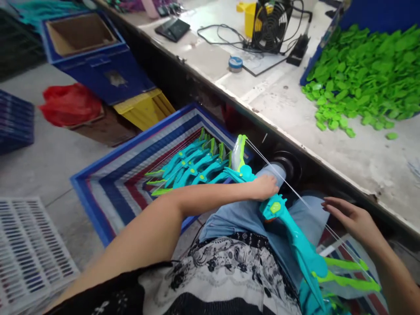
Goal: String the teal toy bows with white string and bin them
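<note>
A teal and green toy bow (288, 227) lies across my lap, its white string stretched along its right side. My left hand (264, 187) is closed round the bow's grip near the middle. My right hand (348, 216) hovers by the string with its fingers spread and nothing in it. Left of my knees, several finished teal bows (193, 166) lie stacked in a blue crate lined with striped woven sheet (124, 175).
A worktable (295, 100) runs along the right with a heap of green plastic pieces (361, 74), a small fan (271, 24), cables and a tape roll (235, 63). Blue bins (95, 57), a red bag (68, 105) and a white grid crate (26, 249) stand on the floor.
</note>
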Tool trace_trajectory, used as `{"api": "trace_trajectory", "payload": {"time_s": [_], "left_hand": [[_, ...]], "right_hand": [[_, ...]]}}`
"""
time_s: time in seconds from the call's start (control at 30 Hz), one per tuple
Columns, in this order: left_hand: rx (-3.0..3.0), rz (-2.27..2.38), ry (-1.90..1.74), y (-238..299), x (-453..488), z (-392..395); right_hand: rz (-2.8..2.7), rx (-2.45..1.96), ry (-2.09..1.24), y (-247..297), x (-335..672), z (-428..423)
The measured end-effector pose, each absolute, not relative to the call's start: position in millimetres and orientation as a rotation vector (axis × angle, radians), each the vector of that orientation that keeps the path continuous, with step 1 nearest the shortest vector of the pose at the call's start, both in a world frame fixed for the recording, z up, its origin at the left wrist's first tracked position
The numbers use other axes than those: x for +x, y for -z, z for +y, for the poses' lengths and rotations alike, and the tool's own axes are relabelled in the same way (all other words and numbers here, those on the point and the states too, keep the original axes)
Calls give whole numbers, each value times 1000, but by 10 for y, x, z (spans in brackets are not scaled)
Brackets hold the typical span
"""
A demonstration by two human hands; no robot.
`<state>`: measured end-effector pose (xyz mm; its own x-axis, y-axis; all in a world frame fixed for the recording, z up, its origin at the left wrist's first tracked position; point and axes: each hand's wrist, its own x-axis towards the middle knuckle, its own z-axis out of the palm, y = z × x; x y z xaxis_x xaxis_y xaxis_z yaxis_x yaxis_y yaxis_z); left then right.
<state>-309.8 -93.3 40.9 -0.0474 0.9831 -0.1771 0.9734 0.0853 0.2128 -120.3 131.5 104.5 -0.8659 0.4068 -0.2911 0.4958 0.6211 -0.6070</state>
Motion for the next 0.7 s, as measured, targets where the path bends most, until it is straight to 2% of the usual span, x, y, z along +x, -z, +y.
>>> {"api": "trace_trajectory", "payload": {"time_s": [0.2,0.37,0.53,0.7], "left_hand": [[1617,2245,-251,-376,-3266,-1833],[855,2420,-542,-129,-3633,-3101],[6,2595,-318,341,-4053,-4260],[-389,2576,-166,998,-4651,-4805]], "right_hand": [[2928,522,1029,-1514,-1967,1046],[3162,57,969,-1592,-3226,561],[3291,-523,476,-1280,-4863,42],[3116,-807,32,-899,-6001,-258]]}}
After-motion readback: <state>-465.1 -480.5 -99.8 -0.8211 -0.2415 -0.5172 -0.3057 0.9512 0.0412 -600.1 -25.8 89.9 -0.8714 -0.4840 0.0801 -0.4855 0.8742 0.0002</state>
